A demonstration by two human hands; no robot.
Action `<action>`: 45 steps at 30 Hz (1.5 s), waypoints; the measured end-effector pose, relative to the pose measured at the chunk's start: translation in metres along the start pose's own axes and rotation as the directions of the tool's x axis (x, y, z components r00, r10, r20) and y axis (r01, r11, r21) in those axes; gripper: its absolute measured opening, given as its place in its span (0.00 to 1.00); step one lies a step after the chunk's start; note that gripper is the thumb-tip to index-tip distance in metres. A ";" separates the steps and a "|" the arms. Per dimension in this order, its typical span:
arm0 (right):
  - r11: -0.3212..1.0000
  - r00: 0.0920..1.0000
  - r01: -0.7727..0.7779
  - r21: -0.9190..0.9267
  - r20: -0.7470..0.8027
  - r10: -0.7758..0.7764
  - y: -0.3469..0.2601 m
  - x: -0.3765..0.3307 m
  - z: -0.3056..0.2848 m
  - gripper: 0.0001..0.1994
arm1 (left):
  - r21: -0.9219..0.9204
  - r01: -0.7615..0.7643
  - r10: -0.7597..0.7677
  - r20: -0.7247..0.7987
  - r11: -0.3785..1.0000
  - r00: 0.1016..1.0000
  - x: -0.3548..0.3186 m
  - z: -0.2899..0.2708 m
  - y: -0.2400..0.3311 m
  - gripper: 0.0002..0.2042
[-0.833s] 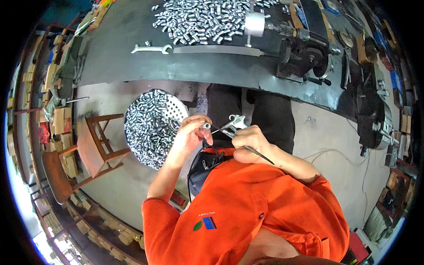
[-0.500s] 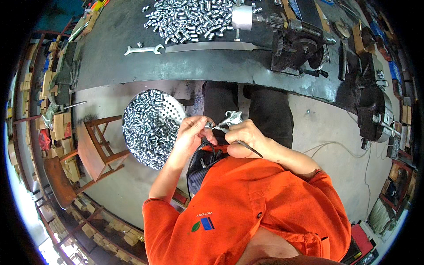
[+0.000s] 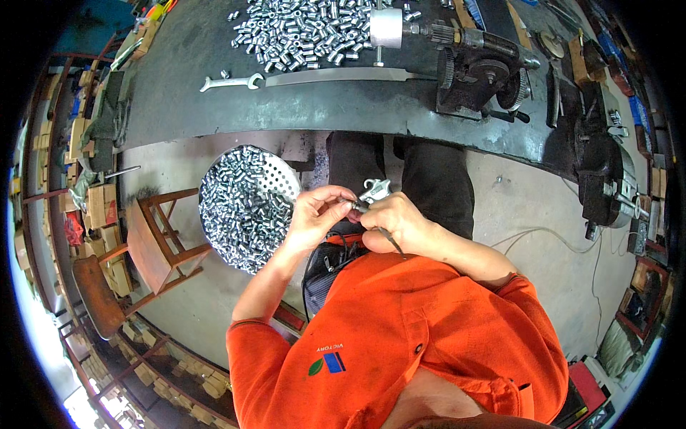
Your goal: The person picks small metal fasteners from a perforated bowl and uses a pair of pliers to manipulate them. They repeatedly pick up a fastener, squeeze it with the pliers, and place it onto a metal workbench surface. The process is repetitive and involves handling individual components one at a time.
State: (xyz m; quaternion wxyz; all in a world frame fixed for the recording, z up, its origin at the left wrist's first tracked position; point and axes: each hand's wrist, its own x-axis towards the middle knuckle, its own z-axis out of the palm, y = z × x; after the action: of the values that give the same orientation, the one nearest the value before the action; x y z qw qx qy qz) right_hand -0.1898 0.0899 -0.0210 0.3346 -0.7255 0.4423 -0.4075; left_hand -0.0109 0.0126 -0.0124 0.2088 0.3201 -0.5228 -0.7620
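Steel sleeve [image 3: 355, 205] was pinched in left hand [image 3: 314, 217]; tool [image 3: 391, 240], clenched in right hand [image 3: 404, 222], had closed the gap to it, so work there seemed begun. Air gun [image 3: 375, 189] jutted beyond right grip.

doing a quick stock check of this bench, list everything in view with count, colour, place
workbench: one, dark, top
loose fittings: many, silver, on bench
spanner: one, silver, bench left
flat strip: one, grey, right of spanner
geared device: one, black, bench right
chuck: one, dark and silver, far right
perforated basket: one, silver, left of centre
basket fittings: many, silver, inside it
chair: one, brown, left
blocks: many, tan, left shelving
bag: one, black, below centre
gun-shaped tool: one, silver, centre
shirt: one, orange, bottom
trousers: one pair, black, centre
left hand: one, bare, pinching a fitting
right hand: one, bare, gripping a thin dark tool
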 end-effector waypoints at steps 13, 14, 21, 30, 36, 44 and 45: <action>0.991 0.999 0.038 0.127 -0.041 -0.033 0.017 -0.003 0.003 0.14 | 0.139 0.036 -0.045 0.064 0.990 0.997 0.013 -0.005 0.006 0.10; 0.982 0.997 0.058 0.182 -0.051 -0.049 0.019 -0.003 0.003 0.15 | 0.145 0.021 -0.033 0.080 0.989 0.996 0.013 -0.005 0.007 0.10; 0.991 0.966 -0.053 0.125 -0.246 0.083 0.038 -0.035 -0.024 0.12 | 0.391 -0.096 0.238 -0.333 0.915 0.912 0.013 -0.053 0.026 0.08; 0.893 0.962 -0.274 -0.357 -0.104 0.254 0.112 -0.009 0.019 0.09 | 0.860 0.189 -0.066 -0.180 0.474 0.981 0.016 -0.082 -0.124 0.09; 0.950 0.921 -0.294 -0.102 -0.297 0.253 0.091 -0.010 0.008 0.08 | 0.846 0.231 -0.073 -0.224 0.480 0.972 0.014 -0.075 -0.117 0.10; 0.912 0.892 -0.399 -0.095 -0.268 0.363 0.080 -0.033 0.017 0.07 | 0.481 0.320 -0.256 -0.195 0.816 0.947 0.029 -0.049 -0.121 0.12; 0.913 0.888 -0.400 -0.080 -0.282 0.364 0.085 -0.033 0.019 0.07 | 0.375 0.351 -0.305 -0.178 0.858 0.936 0.034 -0.040 -0.110 0.12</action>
State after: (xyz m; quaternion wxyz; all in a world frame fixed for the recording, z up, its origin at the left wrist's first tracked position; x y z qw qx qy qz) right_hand -0.2130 0.0899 -0.1111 0.2971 -0.5853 0.6432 -0.3943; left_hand -0.0048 0.0041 -0.1336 0.0347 0.4825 -0.5930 -0.6437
